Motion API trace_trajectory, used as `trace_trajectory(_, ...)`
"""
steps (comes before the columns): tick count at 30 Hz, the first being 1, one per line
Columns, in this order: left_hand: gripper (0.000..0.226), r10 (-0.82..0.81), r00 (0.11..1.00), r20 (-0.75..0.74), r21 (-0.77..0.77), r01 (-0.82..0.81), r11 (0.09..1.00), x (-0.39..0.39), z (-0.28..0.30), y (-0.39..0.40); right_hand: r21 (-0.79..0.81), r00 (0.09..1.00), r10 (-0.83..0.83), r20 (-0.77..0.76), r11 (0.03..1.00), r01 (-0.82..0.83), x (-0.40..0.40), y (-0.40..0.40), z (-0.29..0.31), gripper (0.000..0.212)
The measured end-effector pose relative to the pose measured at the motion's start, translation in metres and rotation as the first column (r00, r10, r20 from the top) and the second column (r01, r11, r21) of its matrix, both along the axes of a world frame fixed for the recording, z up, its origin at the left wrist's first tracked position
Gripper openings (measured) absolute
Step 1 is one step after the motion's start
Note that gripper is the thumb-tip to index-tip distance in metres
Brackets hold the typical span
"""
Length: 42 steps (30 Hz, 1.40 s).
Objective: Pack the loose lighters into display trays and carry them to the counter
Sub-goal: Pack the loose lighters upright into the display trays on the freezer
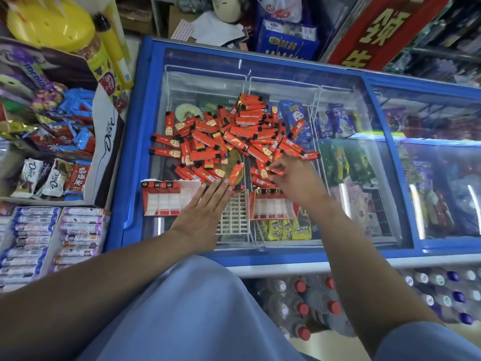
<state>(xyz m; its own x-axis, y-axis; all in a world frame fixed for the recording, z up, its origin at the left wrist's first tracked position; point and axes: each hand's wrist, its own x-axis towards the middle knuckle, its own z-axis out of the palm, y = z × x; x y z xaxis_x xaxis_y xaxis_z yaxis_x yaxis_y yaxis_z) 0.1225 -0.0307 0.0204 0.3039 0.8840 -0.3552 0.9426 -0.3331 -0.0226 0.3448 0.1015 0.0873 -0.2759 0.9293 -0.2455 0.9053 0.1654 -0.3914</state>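
Chest freezer (145, 142), blue-framed with a sliding glass lid, fills the centre of the frame and serves as the work surface. Loose lighters (234, 136): a heap of red ones spread across the glass at centre, lying at every angle. Display trays, two, at the near edge of the heap: left tray (166, 201) at lower left of the pile, with a few lighters standing in its back row and most cells bare; right tray (273, 207) just right of centre, likewise part-filled along the back. A white grid insert (234, 217) lies between them. Left hand (205, 207): flat, fingers straight, fingertips touching the lighters at the pile's near edge. Right hand (291, 175): fingers curled, pinching one lighter (276, 171) at the pile's lower right (its long axis roughly level across the frame). The right tray sits directly below that hand and is the nearer of the two, so the held lighter probably needs turning upright for a cell there.
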Motion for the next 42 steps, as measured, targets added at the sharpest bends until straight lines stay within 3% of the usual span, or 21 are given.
trace_trajectory(5,0.106,-0.011,1.0,-0.02,-0.035,0.01,0.999,-0.001,0.005,0.003,-0.214,0.995,0.038,0.089,0.977,-0.018,-0.069,0.026,-0.037,0.031)
trace_trajectory(9,0.107,-0.016,0.999,-0.034,-0.085,0.013,0.996,0.0,0.011,0.005,-0.317,0.986,-0.086,0.144,0.94,0.129,-0.098,0.042,-0.073,0.044)
trace_trajectory(13,0.108,-0.009,0.999,-0.042,-0.108,0.005,0.994,0.0,0.013,0.006,-0.383,0.98,-0.151,0.133,0.904,0.192,-0.11,0.051,-0.086,0.039)
trace_trajectory(17,0.106,0.006,1.0,-0.028,-0.108,-0.009,0.994,0.0,0.012,0.005,-0.357,0.973,-0.219,0.075,0.905,0.231,-0.103,0.054,-0.081,0.066)
trace_trajectory(23,0.106,0.023,1.0,-0.009,-0.08,-0.023,0.997,0.0,0.008,0.002,-0.133,0.908,-0.279,-0.312,0.959,0.249,-0.047,0.027,-0.003,0.012)
trace_trajectory(26,0.108,0.041,0.999,0.017,-0.078,-0.04,0.996,0.0,0.006,0.002,-0.304,0.817,-0.386,-0.428,0.913,0.272,-0.013,-0.007,0.029,0.016)
trace_trajectory(29,0.111,0.046,0.998,0.036,-0.071,-0.043,0.997,0.001,0.004,0.002,-0.522,0.794,-0.48,-0.374,0.816,0.248,0.004,-0.041,0.028,0.02)
trace_trajectory(31,0.114,0.054,0.997,0.047,-0.08,-0.05,0.996,0.001,0.004,0.001,-0.555,0.761,-0.549,-0.346,0.774,0.306,0.01,-0.057,0.011,0.021)
trace_trajectory(36,0.116,0.062,0.997,0.047,-0.082,-0.058,0.995,0.002,0.004,0.001,-0.32,0.752,-0.575,-0.323,0.814,0.485,0.009,-0.079,-0.025,0.009)
trace_trajectory(40,0.114,0.053,0.997,0.057,-0.078,-0.049,0.996,0.0,0.005,0.0,-0.314,0.79,-0.547,-0.278,0.828,0.464,-0.008,-0.083,-0.037,0.02)
trace_trajectory(42,0.113,0.048,0.997,0.054,-0.076,-0.044,0.996,0.0,0.005,0.0,-0.349,0.758,-0.571,-0.314,0.812,0.468,-0.015,-0.085,-0.038,0.018)
